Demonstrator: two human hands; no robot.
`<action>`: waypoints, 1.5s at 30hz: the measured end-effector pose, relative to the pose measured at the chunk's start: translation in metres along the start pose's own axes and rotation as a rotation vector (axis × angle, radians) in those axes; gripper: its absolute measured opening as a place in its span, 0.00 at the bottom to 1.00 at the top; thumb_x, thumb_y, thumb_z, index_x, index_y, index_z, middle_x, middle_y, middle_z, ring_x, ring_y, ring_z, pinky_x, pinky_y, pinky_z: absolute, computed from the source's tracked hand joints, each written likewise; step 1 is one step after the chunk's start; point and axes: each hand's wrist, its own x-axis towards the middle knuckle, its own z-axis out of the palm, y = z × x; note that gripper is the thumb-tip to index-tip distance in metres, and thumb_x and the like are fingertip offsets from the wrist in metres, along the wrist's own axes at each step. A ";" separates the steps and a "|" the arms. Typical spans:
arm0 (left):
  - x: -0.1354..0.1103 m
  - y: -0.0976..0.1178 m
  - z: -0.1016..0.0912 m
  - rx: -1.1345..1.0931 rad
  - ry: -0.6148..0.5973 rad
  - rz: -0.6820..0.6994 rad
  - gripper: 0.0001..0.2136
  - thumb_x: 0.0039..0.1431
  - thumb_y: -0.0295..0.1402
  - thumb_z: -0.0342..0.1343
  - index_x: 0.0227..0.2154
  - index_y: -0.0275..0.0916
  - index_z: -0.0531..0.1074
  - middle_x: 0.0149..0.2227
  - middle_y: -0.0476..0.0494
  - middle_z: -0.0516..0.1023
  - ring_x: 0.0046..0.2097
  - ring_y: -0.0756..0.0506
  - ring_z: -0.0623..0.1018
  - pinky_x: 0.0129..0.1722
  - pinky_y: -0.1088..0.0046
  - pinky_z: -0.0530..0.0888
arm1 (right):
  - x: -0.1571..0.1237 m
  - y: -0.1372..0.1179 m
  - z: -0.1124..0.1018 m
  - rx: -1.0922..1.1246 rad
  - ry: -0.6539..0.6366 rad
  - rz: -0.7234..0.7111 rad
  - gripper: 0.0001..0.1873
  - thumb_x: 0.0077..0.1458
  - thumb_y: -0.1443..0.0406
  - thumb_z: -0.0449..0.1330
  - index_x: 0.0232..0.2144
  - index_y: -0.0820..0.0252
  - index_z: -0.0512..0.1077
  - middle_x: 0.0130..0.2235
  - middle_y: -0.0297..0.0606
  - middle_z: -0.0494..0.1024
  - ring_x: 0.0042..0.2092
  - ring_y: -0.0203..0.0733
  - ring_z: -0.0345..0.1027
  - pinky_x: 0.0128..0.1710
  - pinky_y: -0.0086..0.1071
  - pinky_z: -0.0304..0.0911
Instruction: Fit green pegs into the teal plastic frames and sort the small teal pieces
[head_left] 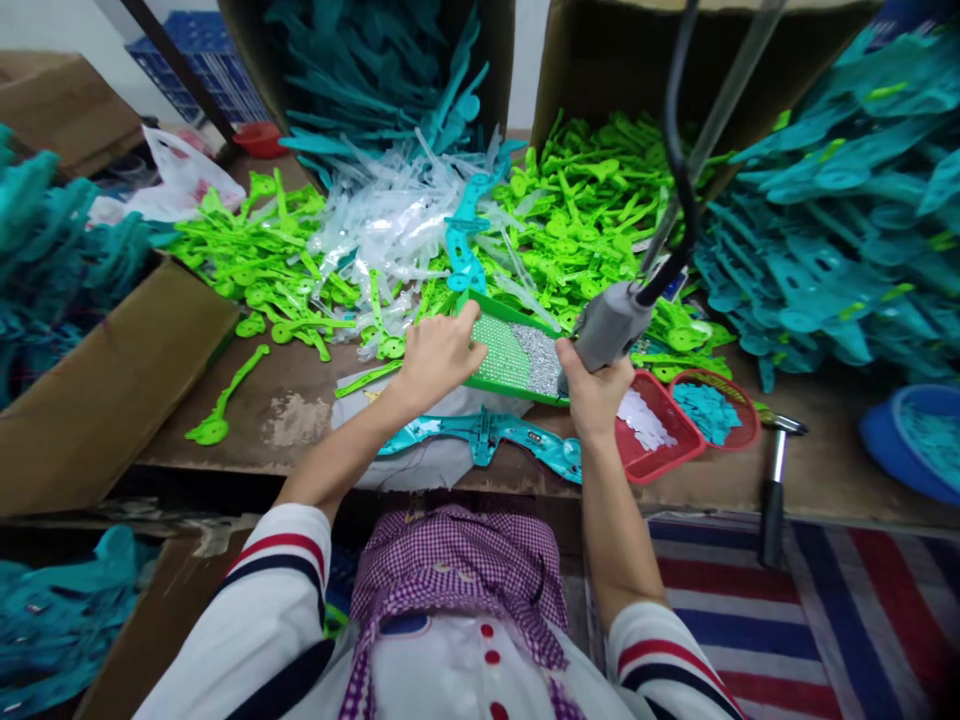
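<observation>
My left hand [439, 352] rests its fingers on the near left edge of a green tray [480, 375] that holds small silvery studs. My right hand [596, 392] is wrapped round a grey hand tool [611, 322] with a black cable and a clear hose running up from it; the tool's tip points down at the studs in the tray. A teal bow-shaped plastic part [495, 437] lies on a white cloth just in front of the tray, near the table's front edge.
Piles of lime green [592, 200], clear [390, 225] and teal [840, 220] plastic parts fill the table back and sides, with cardboard boxes [97, 400] around. Two red baskets [660, 425] sit right of the tray. A hammer [772, 490] lies at the front right, and a blue bowl [907, 440] further right.
</observation>
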 end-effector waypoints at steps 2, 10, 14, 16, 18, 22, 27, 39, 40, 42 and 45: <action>-0.010 -0.005 0.006 0.039 -0.063 -0.048 0.15 0.55 0.27 0.55 0.47 0.41 0.71 0.33 0.42 0.79 0.47 0.34 0.78 0.50 0.59 0.70 | -0.001 0.000 0.001 0.006 -0.012 0.005 0.25 0.51 0.47 0.64 0.43 0.58 0.73 0.40 0.40 0.75 0.42 0.47 0.71 0.46 0.50 0.70; -0.017 -0.058 0.057 -0.014 -0.209 -0.085 0.14 0.52 0.27 0.56 0.43 0.40 0.74 0.33 0.41 0.81 0.42 0.34 0.80 0.47 0.59 0.72 | 0.001 -0.005 0.009 0.000 -0.100 -0.022 0.25 0.52 0.46 0.63 0.45 0.56 0.72 0.41 0.38 0.75 0.42 0.45 0.70 0.48 0.49 0.70; -0.013 -0.075 0.068 -0.094 -0.205 -0.107 0.14 0.53 0.26 0.55 0.44 0.39 0.74 0.35 0.41 0.81 0.42 0.36 0.81 0.48 0.58 0.74 | 0.008 -0.004 0.021 -0.004 -0.146 -0.052 0.24 0.53 0.45 0.62 0.43 0.55 0.73 0.41 0.38 0.75 0.43 0.45 0.70 0.48 0.47 0.70; -0.020 -0.080 0.065 -0.175 -0.211 -0.067 0.16 0.56 0.27 0.54 0.48 0.39 0.73 0.42 0.39 0.81 0.46 0.37 0.80 0.52 0.56 0.73 | 0.010 -0.002 0.023 -0.018 -0.210 -0.063 0.24 0.54 0.44 0.61 0.43 0.54 0.73 0.40 0.38 0.75 0.43 0.44 0.70 0.47 0.46 0.70; -0.037 -0.084 0.056 -0.257 -0.172 0.019 0.18 0.59 0.30 0.53 0.53 0.40 0.70 0.53 0.36 0.77 0.55 0.37 0.76 0.57 0.55 0.71 | 0.011 0.004 0.020 -0.006 -0.308 -0.092 0.26 0.56 0.42 0.58 0.46 0.53 0.73 0.44 0.40 0.76 0.46 0.45 0.71 0.48 0.45 0.70; -0.090 -0.088 0.040 -0.406 -0.056 0.082 0.17 0.65 0.36 0.51 0.56 0.43 0.67 0.62 0.38 0.69 0.63 0.39 0.69 0.61 0.56 0.69 | 0.004 0.026 0.021 0.004 -0.442 -0.107 0.33 0.67 0.45 0.38 0.61 0.54 0.66 0.59 0.45 0.72 0.59 0.47 0.68 0.56 0.47 0.67; -0.128 -0.086 0.051 -0.683 0.087 -0.166 0.16 0.64 0.40 0.52 0.53 0.41 0.69 0.57 0.37 0.73 0.57 0.41 0.74 0.54 0.60 0.77 | -0.017 0.052 0.059 -0.544 -0.810 -0.094 0.33 0.69 0.52 0.37 0.65 0.62 0.63 0.68 0.47 0.61 0.71 0.50 0.48 0.70 0.54 0.44; -0.065 -0.061 0.026 -0.871 0.264 -0.239 0.12 0.66 0.36 0.51 0.50 0.42 0.70 0.53 0.40 0.77 0.55 0.43 0.77 0.56 0.60 0.76 | -0.019 0.059 0.047 -1.046 -0.878 -0.137 0.32 0.70 0.57 0.34 0.69 0.61 0.56 0.71 0.41 0.53 0.74 0.51 0.36 0.68 0.65 0.17; -0.059 -0.057 0.024 -0.899 0.288 -0.225 0.12 0.67 0.35 0.50 0.50 0.42 0.70 0.53 0.40 0.77 0.55 0.43 0.77 0.56 0.60 0.75 | -0.019 0.059 0.049 -1.046 -0.881 -0.148 0.32 0.70 0.57 0.34 0.69 0.62 0.55 0.71 0.41 0.52 0.74 0.50 0.36 0.68 0.64 0.17; -0.052 -0.049 0.022 -0.984 0.336 -0.198 0.11 0.67 0.35 0.51 0.49 0.41 0.70 0.52 0.39 0.78 0.55 0.43 0.78 0.56 0.61 0.75 | -0.019 0.058 0.057 -1.035 -0.945 -0.155 0.32 0.70 0.56 0.34 0.70 0.61 0.52 0.71 0.40 0.50 0.74 0.49 0.36 0.70 0.62 0.20; -0.060 -0.047 0.019 -1.091 0.365 -0.147 0.10 0.65 0.35 0.54 0.47 0.40 0.71 0.51 0.39 0.79 0.52 0.44 0.80 0.52 0.64 0.77 | -0.013 0.059 0.064 -1.027 -1.029 -0.113 0.31 0.70 0.54 0.37 0.70 0.59 0.52 0.71 0.39 0.51 0.74 0.51 0.37 0.69 0.64 0.24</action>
